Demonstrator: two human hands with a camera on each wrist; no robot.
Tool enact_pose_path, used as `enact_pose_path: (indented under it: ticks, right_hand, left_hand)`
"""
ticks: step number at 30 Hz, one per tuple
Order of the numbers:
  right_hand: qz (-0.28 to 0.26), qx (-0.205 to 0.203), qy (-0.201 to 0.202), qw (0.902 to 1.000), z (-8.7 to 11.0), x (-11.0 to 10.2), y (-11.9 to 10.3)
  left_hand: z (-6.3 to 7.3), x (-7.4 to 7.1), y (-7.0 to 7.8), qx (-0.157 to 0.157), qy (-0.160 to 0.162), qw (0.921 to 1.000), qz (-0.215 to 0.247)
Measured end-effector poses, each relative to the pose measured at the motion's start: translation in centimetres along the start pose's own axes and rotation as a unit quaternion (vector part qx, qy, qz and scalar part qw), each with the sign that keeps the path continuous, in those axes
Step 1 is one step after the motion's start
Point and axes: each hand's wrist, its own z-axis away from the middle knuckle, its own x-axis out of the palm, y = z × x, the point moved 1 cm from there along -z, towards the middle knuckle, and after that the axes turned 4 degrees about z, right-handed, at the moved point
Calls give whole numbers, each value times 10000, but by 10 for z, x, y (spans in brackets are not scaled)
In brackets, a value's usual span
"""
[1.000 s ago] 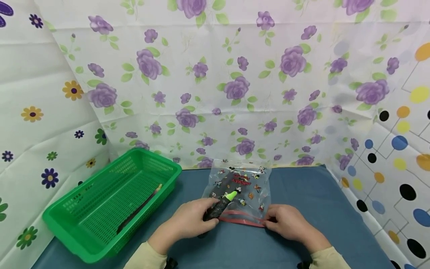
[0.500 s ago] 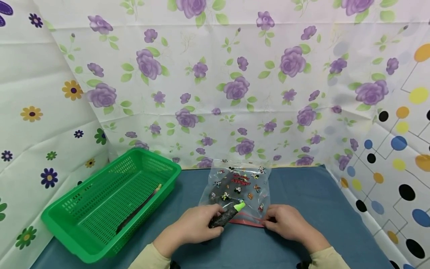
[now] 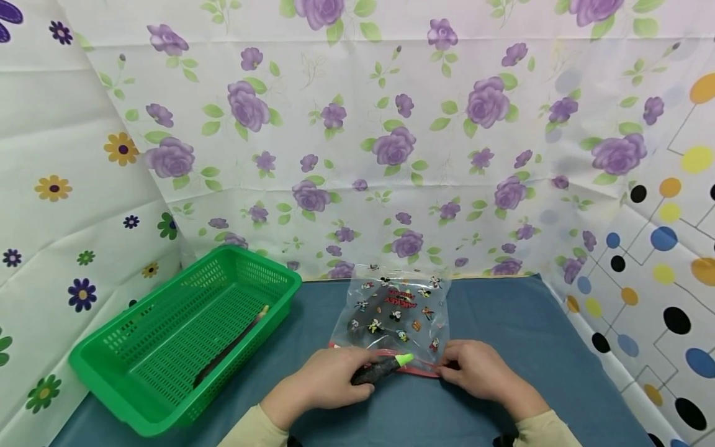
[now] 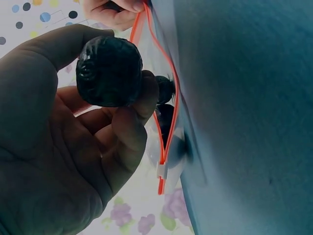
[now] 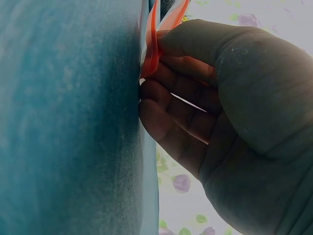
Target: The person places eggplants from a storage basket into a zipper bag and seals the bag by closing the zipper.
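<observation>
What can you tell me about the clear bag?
The clear bag looks plastic, printed with cartoon figures and red lettering. It lies on the blue cloth, its red-edged mouth at the near end, parted, with a white slider at the left. Dark objects show inside. The right hand pinches the mouth's right end.

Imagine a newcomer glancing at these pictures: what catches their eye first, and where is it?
Probably the bright green basket at left in the head view, with a long dark item lying in it. Near the centre, the left hand holds a green-tipped dark object by the mouth of a clear, red-edged bag, whose edge the right hand pinches. Behind everything, a purple-flowered cloth spreads wide.
</observation>
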Motion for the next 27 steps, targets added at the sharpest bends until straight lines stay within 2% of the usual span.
enact_pose_path:
  ticks: [15, 27]
  right_hand:
    - [-42, -6, -2, 10000, 0, 1, 1]
    - [-20, -28, 11, 10000, 0, 0, 1]
  left_hand:
    - [-5, 7, 0, 157, 172, 9994, -270]
    - [-3, 2, -1, 92, -79, 9998, -180]
